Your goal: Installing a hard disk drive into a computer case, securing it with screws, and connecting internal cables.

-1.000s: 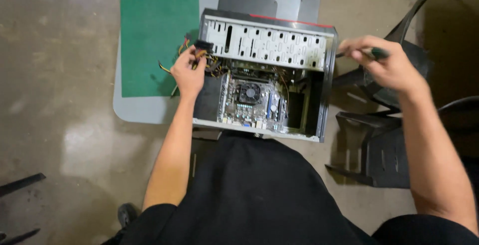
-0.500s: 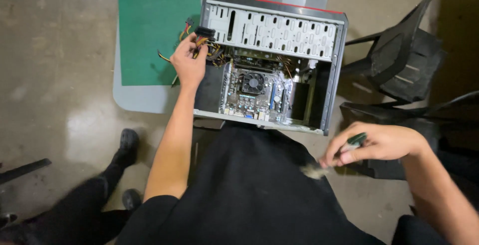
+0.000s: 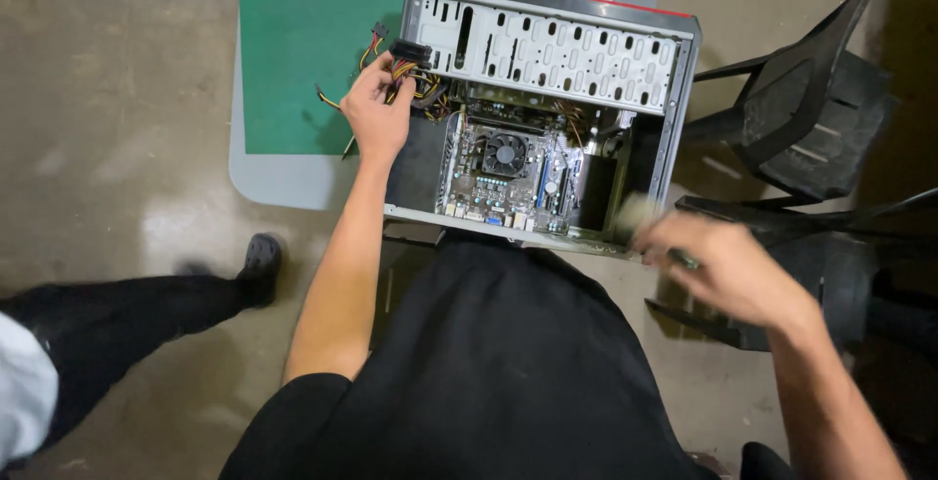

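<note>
Black cloth fills lower frame; our right hand [image 3: 728,270], blurred at centre right, closes round a brush [image 3: 645,218] by the open computer case [image 3: 547,109], seemingly mid-dusting; further up, our left hand [image 3: 376,114] grips the cable bundle [image 3: 415,70] aside; next, careful strokes over the motherboard [image 3: 508,172]
</note>
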